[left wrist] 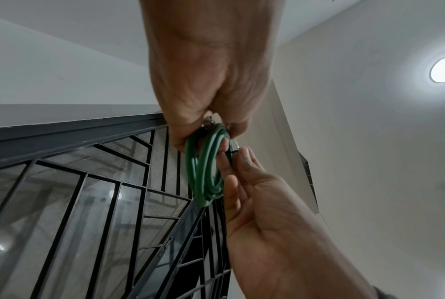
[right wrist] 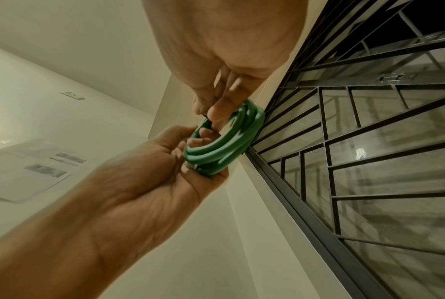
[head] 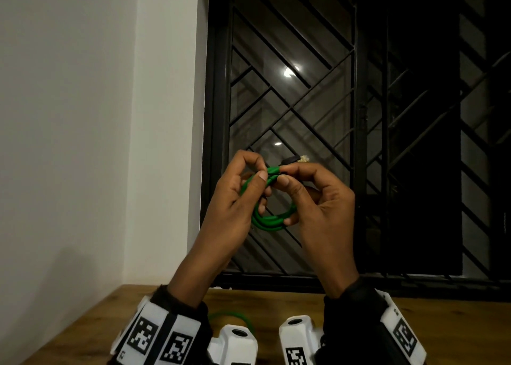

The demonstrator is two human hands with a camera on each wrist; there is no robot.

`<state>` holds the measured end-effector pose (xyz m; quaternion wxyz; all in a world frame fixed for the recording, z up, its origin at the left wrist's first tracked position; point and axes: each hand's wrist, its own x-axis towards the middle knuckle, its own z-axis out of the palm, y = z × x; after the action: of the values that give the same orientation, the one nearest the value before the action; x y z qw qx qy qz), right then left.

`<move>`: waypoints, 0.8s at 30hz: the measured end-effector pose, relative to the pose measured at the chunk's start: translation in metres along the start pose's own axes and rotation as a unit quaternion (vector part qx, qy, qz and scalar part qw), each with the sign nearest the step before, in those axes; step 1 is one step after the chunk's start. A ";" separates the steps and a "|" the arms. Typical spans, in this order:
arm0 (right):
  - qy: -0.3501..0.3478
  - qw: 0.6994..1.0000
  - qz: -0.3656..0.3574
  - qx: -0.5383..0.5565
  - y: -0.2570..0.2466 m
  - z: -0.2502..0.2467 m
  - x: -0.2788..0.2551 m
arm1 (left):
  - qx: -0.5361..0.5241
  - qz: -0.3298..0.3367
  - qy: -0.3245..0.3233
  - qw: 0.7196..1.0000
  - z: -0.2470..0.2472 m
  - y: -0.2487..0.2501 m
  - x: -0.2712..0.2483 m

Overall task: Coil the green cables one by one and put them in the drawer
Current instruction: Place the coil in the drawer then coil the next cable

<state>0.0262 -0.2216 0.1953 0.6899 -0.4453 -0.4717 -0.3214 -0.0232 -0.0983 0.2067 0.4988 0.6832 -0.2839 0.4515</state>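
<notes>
A green cable [head: 272, 221] wound into a small coil of several loops hangs in the air in front of the window, held between both hands. My left hand [head: 262, 171] pinches the top of the coil with thumb and forefinger, its other fingers curled through the loops. My right hand [head: 286, 175] pinches the same top part next to the black connector [head: 291, 160], and a lower finger steadies the coil's bottom. The left wrist view shows the coil [left wrist: 203, 168] edge-on; the right wrist view shows the coil [right wrist: 223, 145] too. A second green cable [head: 229, 316] lies on the table behind my wrists. No drawer is in view.
A wooden table [head: 96, 323] runs along the bottom of the head view. Behind it stands a dark window with a black metal grille [head: 331, 116], and a white wall [head: 83, 116] is on the left.
</notes>
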 end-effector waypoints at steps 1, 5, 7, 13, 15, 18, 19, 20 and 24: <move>0.001 1.000 0.003 0.002 0.000 0.000 0.000 | -0.003 0.000 -0.001 1.000 0.000 0.000 0.000; 0.003 1.000 0.015 0.015 0.001 0.001 -0.001 | -0.010 -0.001 0.001 1.000 -0.001 -0.001 0.000; 0.003 1.000 0.013 0.013 0.002 0.000 -0.001 | -0.013 0.000 -0.001 1.000 0.000 -0.001 0.000; -0.008 1.000 -0.011 -0.005 0.003 0.000 0.000 | -0.016 0.004 -0.005 1.000 0.001 0.001 -0.001; -0.007 1.000 -0.020 -0.019 0.005 0.000 0.000 | -0.011 0.006 -0.007 1.000 0.001 0.001 -0.001; -0.009 0.998 -0.033 -0.043 0.008 -0.001 0.000 | 0.001 0.009 -0.010 1.000 0.000 0.000 0.000; -0.013 0.998 -0.039 -0.050 0.009 -0.001 0.000 | 0.003 0.010 -0.011 1.000 0.000 0.000 0.000; -0.017 0.997 -0.045 -0.058 0.010 -0.001 0.000 | 0.005 0.010 -0.013 1.000 -0.001 0.000 0.000; -0.020 0.991 -0.079 -0.102 0.011 -0.001 0.002 | 0.022 0.016 -0.021 0.999 -0.001 0.000 0.000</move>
<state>0.0373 -0.2183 0.1937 0.6038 -0.4809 -0.4835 -0.4127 -0.0233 -0.0977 0.2064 0.4708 0.6987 -0.2952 0.4507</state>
